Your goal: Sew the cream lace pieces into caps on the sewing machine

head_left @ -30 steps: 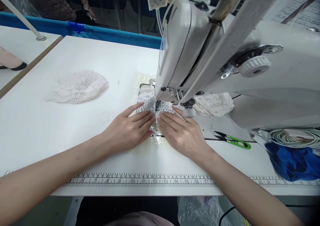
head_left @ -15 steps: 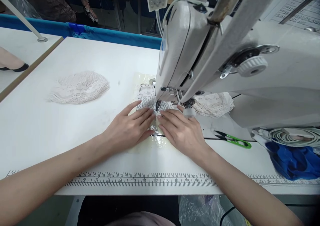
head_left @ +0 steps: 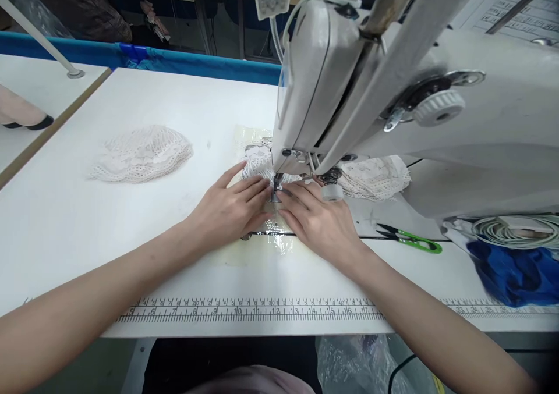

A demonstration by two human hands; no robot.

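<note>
Left hand (head_left: pixel 231 208) is resting palm down just left of the needle area. Its middle fingers are lying close together, tips at the lace piece (head_left: pixel 258 160); the outermost finger is reaching apart along the lace's left side, and the thumb is standing away from the rest. Right hand (head_left: pixel 321 216) is mirroring it on the other side, fingers nearly straight and lying side by side, thumb set apart and nearer the wearer. Neither hand is visibly pinching; cannot tell exactly how the right fingertips are meeting the lace.

The lace piece is lying under the head of the sewing machine (head_left: pixel 305 80), around the presser foot (head_left: pixel 276 181), partly hidden by hands and machine.

Second lace piece (head_left: pixel 142 154) is lying on the white surface (head_left: pixel 218 277), well to the left. More lace (head_left: pixel 374 177) is sitting stacked beyond the right hand, beside the machine. Green-handled snips (head_left: pixel 413 240) are lying right of that hand, blades pointing toward it. Blue cloth (head_left: pixel 515 272) is bunching at far right, below a coiled cord (head_left: pixel 506 231). Printed ruler (head_left: pixel 244 309) is running along the near edge.
</note>
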